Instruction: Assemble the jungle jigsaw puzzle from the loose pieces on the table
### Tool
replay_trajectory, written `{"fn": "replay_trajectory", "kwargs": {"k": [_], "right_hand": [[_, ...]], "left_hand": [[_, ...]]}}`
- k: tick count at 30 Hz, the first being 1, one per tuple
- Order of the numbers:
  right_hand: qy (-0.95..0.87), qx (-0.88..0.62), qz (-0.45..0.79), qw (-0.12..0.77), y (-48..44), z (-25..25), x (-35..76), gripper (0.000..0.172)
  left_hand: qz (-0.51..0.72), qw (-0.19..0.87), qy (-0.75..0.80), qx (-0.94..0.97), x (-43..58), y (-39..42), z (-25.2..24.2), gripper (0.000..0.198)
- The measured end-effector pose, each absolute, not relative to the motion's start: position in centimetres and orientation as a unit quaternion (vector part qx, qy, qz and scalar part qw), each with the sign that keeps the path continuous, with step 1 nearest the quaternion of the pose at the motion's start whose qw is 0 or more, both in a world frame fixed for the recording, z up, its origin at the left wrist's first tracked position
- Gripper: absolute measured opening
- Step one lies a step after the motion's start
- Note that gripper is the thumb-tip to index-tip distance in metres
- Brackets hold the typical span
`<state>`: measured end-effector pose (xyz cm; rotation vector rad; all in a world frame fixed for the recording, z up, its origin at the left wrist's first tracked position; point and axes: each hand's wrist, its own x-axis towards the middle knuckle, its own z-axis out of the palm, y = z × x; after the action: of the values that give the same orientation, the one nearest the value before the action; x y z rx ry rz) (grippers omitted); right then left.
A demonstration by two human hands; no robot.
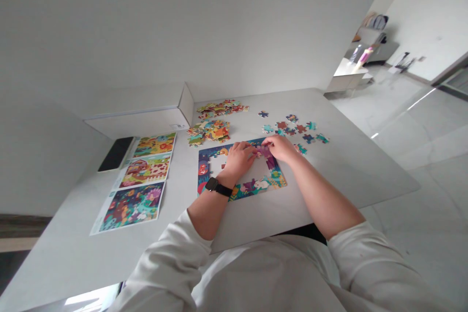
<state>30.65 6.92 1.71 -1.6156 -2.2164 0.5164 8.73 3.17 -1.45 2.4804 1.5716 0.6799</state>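
Left hand and right hand curled, fingers down on the knobbed cardboard jigsaw puzzle, any pinch hidden, on the smooth pale surface.

**Puzzle mid-table, pieces behind it, picture sheet to its left**

The half-built puzzle lies on the table, straight in front of the person. The left hand and the right hand are both on it, the right hand nearer its far edge. Behind the puzzle sit a nearer heap of pieces and, beyond that, a farther heap of pieces. Loose pieces are spread behind it and to the right, a few just beside its corner. Left of the puzzle lies a picture sheet. Further left, a box stands behind the sheet, and a flat slab lies just beside the sheet's far end.
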Motion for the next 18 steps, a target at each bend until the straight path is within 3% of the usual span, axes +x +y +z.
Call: {"fn": "replay_trajectory", "kwargs": {"k": [18], "right_hand": [[-0.803,-0.561,0.168,0.115,7.0,0.5,30.7,0.042]], "left_hand": [[0.240,0.070,0.510,0.823,8.0,3.2,-2.2,0.026]]}}
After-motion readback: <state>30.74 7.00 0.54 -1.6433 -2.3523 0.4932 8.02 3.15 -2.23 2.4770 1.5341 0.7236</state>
